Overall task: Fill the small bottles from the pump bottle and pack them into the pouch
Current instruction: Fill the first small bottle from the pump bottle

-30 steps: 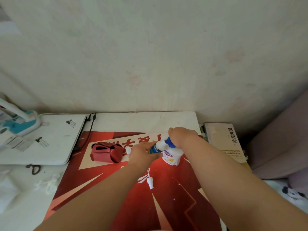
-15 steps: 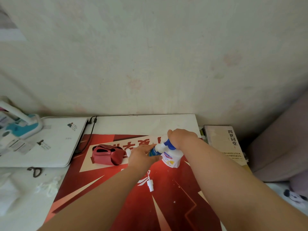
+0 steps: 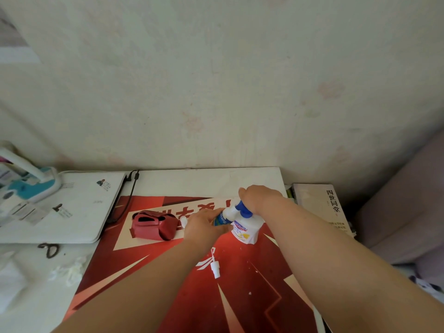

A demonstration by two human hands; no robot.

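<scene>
Our left hand (image 3: 204,227) is gripping the probably light, slippery small bottle (image 3: 219,218) mid-body while our right hand (image 3: 260,198) is clasping the pump bottle (image 3: 245,230) by its head.

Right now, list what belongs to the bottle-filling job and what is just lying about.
Job: pump bottle, small bottle in left hand, right hand on the pump, red pouch, loose spray cap.
Lying about: laptop, desk lamp, book, scissors, cable.
</scene>
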